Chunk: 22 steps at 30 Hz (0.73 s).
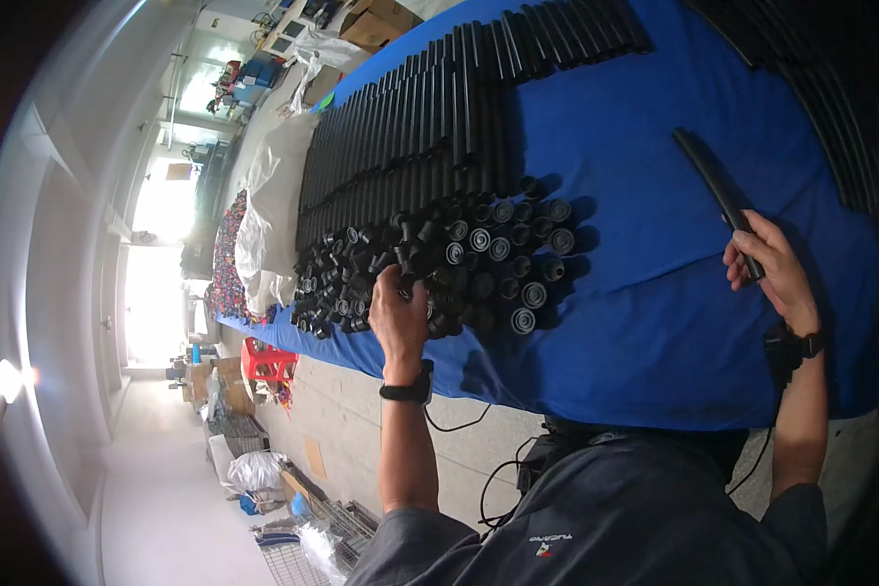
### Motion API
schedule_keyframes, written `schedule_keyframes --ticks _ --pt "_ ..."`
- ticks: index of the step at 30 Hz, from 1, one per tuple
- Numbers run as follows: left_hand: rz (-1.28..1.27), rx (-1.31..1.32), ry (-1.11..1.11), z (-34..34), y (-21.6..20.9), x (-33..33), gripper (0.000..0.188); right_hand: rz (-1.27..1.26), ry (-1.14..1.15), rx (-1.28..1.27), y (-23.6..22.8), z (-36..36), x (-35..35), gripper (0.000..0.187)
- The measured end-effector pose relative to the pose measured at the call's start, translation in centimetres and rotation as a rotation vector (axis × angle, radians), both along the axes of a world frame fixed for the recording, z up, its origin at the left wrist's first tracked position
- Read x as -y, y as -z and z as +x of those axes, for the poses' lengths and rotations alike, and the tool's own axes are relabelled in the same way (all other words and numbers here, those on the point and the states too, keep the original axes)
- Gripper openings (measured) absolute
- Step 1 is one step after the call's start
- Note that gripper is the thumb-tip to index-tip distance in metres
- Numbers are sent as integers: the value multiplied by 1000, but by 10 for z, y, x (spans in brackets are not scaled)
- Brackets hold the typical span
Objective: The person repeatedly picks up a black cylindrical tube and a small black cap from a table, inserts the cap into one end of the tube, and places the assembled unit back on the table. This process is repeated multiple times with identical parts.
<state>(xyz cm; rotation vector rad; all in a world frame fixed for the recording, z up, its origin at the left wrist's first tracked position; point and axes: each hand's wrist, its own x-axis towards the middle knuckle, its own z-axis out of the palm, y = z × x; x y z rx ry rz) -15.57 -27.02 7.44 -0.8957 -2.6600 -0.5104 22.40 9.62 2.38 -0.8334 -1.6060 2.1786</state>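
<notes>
My left hand (400,317) reaches into a heap of small black plastic caps (415,259) at the near left part of the table. Its fingers and thumb are curled together among the caps; whether a cap is between them is lost in the dark heap. Several round caps (523,320) stand along the heap's right side, showing ringed faces. On the right, my right hand (774,262) grips a black tube (710,174) near its lower end, above the cloth. The tube slants up and to the left, its far end free. A dark band sits on each wrist.
A blue cloth (635,244) covers the table. Rows of black tubes (391,137) lie behind the heap, and more tubes (835,127) line the right edge. Beside the heap is white plastic sheeting (269,205). A red stool (267,360) stands on the floor at left.
</notes>
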Motion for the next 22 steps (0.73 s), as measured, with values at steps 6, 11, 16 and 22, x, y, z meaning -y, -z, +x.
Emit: schedule_keyframes --ticks 6,11,16,22 --pt "137 356 131 60 14 49 33 4 16 30 2 1 0 21" --pt "79 400 46 95 39 47 35 11 2 20 0 0 1 22" --pt "133 402 16 94 33 29 31 6 8 16 4 2 -1 25" --pt "-176 189 76 72 30 28 41 13 -5 13 5 3 -2 28"
